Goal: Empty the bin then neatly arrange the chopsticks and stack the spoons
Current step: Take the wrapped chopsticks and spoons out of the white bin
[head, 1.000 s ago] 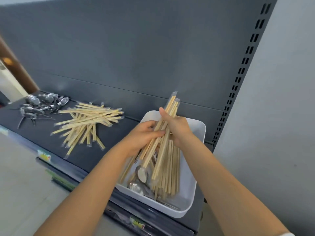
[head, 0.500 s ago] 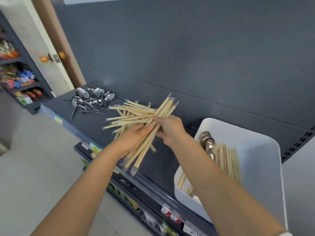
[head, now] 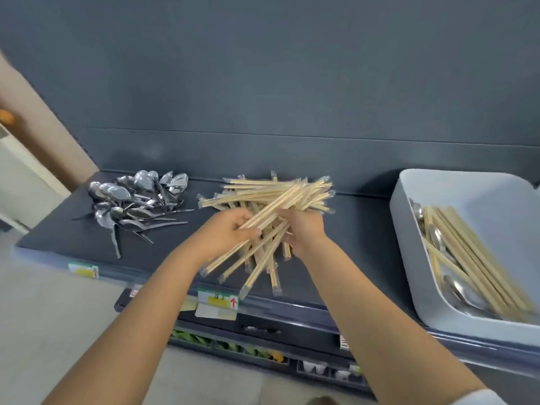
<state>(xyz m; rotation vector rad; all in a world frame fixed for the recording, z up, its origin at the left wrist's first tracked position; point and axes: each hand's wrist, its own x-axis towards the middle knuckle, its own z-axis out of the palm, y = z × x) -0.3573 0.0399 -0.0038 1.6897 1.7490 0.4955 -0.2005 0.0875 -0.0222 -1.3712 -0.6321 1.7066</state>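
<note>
Lying farthest to the left of the white bin (head: 496, 206), on the dark shelf (head: 365, 229): one heap of metal spoons (head: 137, 200), bowls and handles crossed, none stacked.

Next, closer to the bin but well apart from it: one pile of wrapped chopsticks (head: 263, 194), fanned and criss-crossed, not aligned.

Left hand (head: 228, 232): on the side of the pile away from the bin, fingers curled round a held bundle (head: 228, 258) of wrapped chopsticks. The bundle slants from low on the far side up towards the bin. Its lower ends reach past the shelf front, near a price label (head: 217, 301).

Right hand (head: 304, 229): on the bin side of the left hand, seen from the back, thumb over and fingers under the same bundle, gripping it. The bundle runs between the two hands and passes over the pile. Whether it touches the pile cannot be told.

Far right: the bin itself, on the shelf. It holds the remaining chopsticks (head: 473, 258) laid lengthwise, with the remaining spoons (head: 455, 290) under and beside them.

Status, as judged: emptying is well advanced but not finished, since a fair share of both kinds is left in the bin. Arranging the chopsticks and stacking the spoons are not yet done.
</note>
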